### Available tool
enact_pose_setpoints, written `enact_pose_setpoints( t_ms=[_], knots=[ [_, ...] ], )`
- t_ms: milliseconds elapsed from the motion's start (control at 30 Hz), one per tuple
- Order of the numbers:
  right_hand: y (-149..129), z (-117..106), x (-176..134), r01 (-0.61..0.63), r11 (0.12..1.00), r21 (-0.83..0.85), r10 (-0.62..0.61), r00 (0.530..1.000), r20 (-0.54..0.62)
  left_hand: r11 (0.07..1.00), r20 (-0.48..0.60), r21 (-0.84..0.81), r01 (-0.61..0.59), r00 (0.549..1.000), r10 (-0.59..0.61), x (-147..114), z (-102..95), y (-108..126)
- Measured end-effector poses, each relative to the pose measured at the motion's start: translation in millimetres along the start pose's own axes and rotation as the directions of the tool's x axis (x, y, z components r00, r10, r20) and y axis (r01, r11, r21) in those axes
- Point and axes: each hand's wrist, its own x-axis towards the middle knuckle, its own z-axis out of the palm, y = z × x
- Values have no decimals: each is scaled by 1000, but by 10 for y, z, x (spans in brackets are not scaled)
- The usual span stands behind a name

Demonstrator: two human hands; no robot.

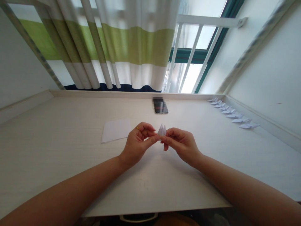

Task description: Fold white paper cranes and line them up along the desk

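Note:
A small folded piece of white paper (161,129) with pointed tips facing up is held above the middle of the desk. My left hand (141,138), with a gold ring on one finger, pinches its left side between thumb and fingers. From the other side, my right hand (181,142) grips it the same way, thumb tip close to the left thumb. The paper's lower part is mostly hidden by the fingers. A stack of flat white paper (116,130) lies on the desk just left of my left hand.
Several folded white paper cranes (237,116) stand in a slanting row at the right back. A dark phone (160,105), partly pixelated, lies near the back ledge. The pale desk (58,150) meets walls left and right. Behind it hang green-and-white curtains (141,47) beside a white railing (199,25).

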Motion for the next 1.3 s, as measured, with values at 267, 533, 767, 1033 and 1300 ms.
enact_pose_setpoints(
  t_ms=[267,533,767,1033,1300],
  knots=[
    [6,2,21,-34,995,96,30,998,47,1000,21,12,-1,1000,1,-7,-3,16],
    [24,7,12,-57,998,25,55,996,64,992,160,-16,124,980,-120,23,-23,5],
    [45,25,10,-72,994,-77,75,996,47,988,154,-12,156,976,-152,27,-11,13],
    [8,17,20,-40,984,-173,51,997,63,990,156,-26,136,979,-130,31,-6,19],
    [28,12,31,-81,996,-48,86,991,103,988,149,-16,153,977,-149,30,-2,14]
  ],
)
